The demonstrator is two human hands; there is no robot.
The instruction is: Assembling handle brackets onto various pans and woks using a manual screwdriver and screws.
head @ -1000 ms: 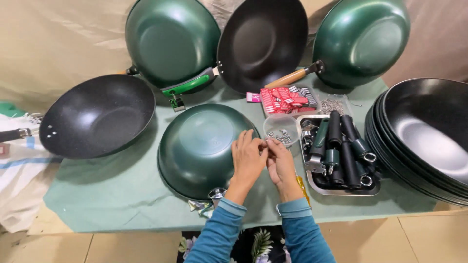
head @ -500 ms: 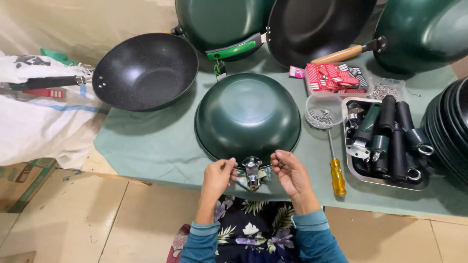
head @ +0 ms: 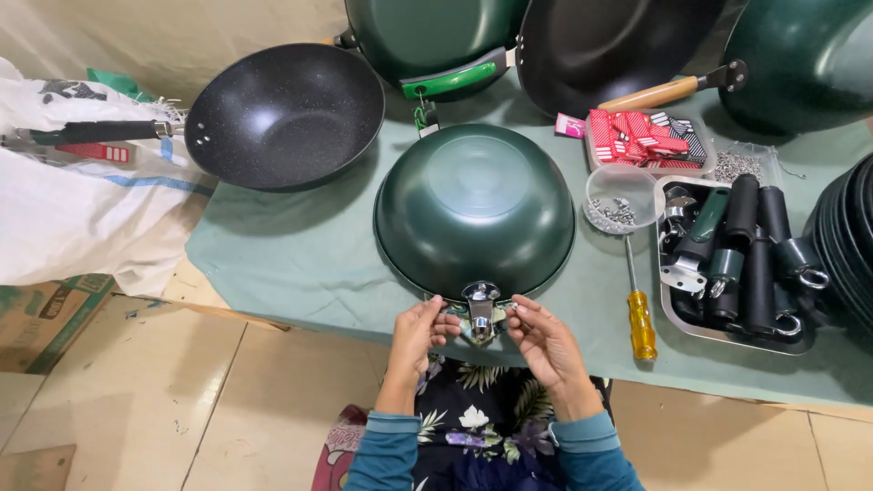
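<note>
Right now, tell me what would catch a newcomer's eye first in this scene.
First, the upside-down green wok at the middle of the green-covered table, with the left hand and right hand at the metal bracket on its near rim. To the right lie a yellow-handled screwdriver and a tray of dark handles; a black speckled wok sits at the left.
</note>
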